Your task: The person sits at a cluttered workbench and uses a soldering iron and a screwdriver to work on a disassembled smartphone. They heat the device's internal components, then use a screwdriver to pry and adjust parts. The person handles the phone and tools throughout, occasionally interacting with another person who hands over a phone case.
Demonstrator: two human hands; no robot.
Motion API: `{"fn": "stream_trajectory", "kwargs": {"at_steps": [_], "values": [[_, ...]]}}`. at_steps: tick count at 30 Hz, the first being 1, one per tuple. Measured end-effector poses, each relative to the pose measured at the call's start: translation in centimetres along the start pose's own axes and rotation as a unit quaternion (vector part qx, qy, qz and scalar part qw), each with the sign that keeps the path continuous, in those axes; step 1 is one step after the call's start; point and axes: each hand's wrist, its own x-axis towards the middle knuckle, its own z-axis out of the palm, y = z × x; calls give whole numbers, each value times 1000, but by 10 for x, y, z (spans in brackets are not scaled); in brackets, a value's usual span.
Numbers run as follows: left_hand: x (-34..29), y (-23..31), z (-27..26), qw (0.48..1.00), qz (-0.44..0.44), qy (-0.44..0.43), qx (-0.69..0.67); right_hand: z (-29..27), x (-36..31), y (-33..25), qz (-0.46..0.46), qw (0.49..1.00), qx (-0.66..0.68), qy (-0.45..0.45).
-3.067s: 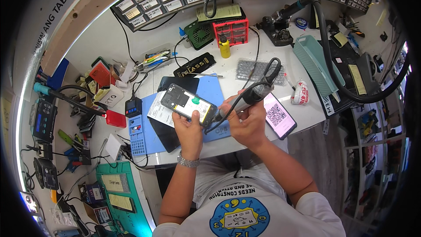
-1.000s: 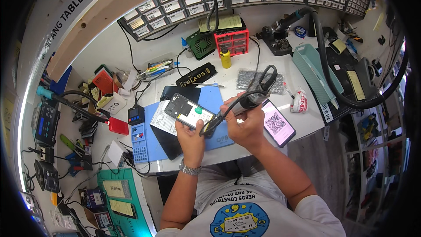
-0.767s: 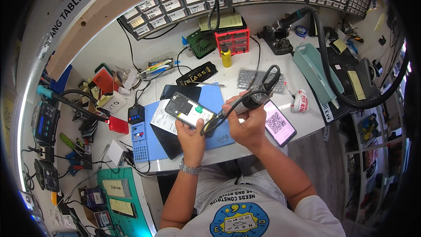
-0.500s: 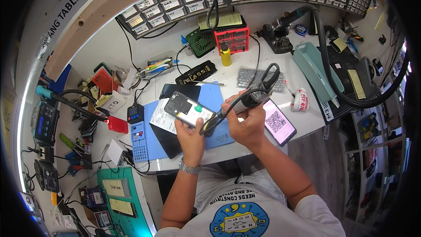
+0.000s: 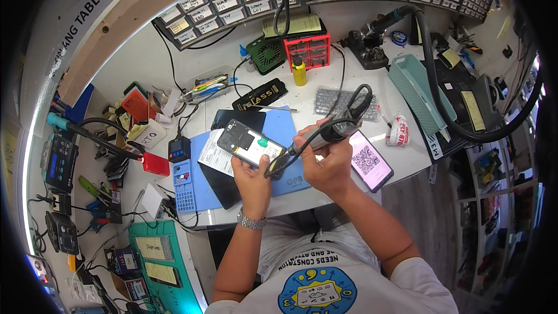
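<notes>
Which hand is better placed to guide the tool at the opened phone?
The right, most likely: the right hand grips the handheld tool, its front end close to the phone. The left hand is occupied holding the phone.

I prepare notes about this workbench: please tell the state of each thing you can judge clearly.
Black rectangular phone: back cover off, held in left hand.
Grey-and-black cylindrical corded tool: gripped in right hand; whether running, unclear.
Slim rectangular smartphone: pink screen lit, face up.
Yellow plastic bottle: upright.
Black box-shaped unit: blue display lit.
</notes>
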Motion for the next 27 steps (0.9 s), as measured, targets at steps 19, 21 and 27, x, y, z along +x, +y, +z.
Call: {"fn": "stream_trajectory", "kwargs": {"at_steps": [19, 21, 27], "values": [[-17, 20, -7, 997, -59, 12, -47, -109, 123, -5, 212, 870, -444, -29], [-24, 22, -15, 996, -67, 11, -58, -130, 141, 15, 178, 828, -529, -50], [-28, 11, -44, 999, 1, 43, -19, -157, 168, 63, 142, 740, -646, -123]]}}
